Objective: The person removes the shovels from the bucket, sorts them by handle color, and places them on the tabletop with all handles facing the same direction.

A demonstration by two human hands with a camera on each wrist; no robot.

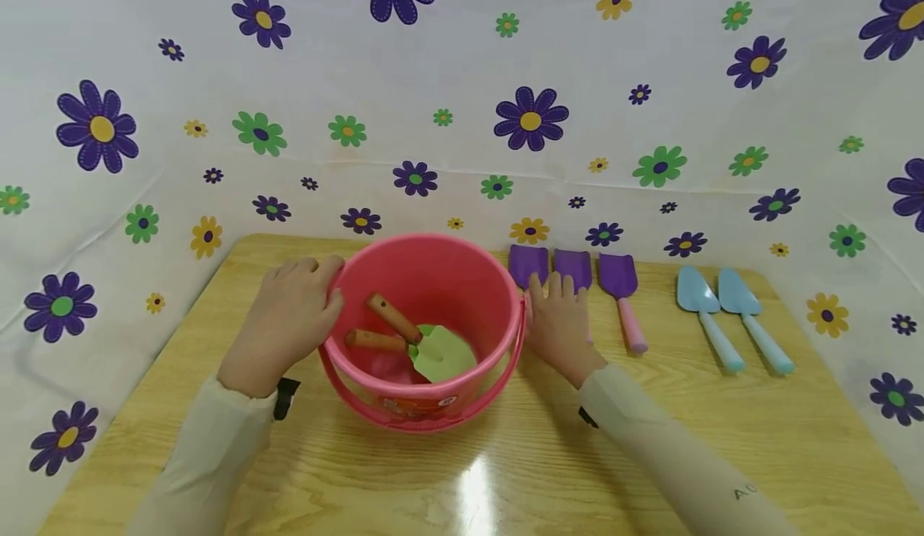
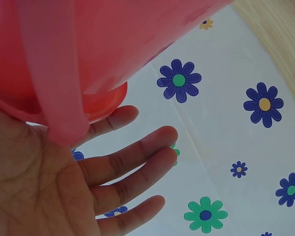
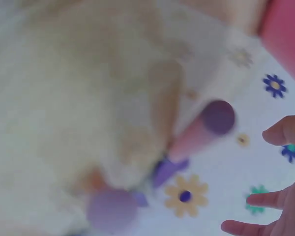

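A pink bucket (image 1: 426,311) stands upright on the wooden table, its handle hanging down in front. Inside lie two small shovels with brown handles and light green blades (image 1: 442,353). My left hand (image 1: 292,311) is at the bucket's left rim, thumb side against it. In the left wrist view its fingers (image 2: 137,152) are spread and nearly straight, beside the handle joint (image 2: 69,130). On the other side, my right hand (image 1: 559,319) is by the bucket's right wall, fingers extended, overlapping the purple shovels (image 1: 529,265). The right wrist view shows its fingers (image 3: 270,198) spread apart.
Three purple shovels with pink handles lie at the back right, two partly covered by my right hand; the third shovel (image 1: 618,277) is in plain sight. Farther right are two light blue trowels (image 1: 697,294). A flowered white sheet (image 1: 447,62) surrounds the table (image 1: 650,424).
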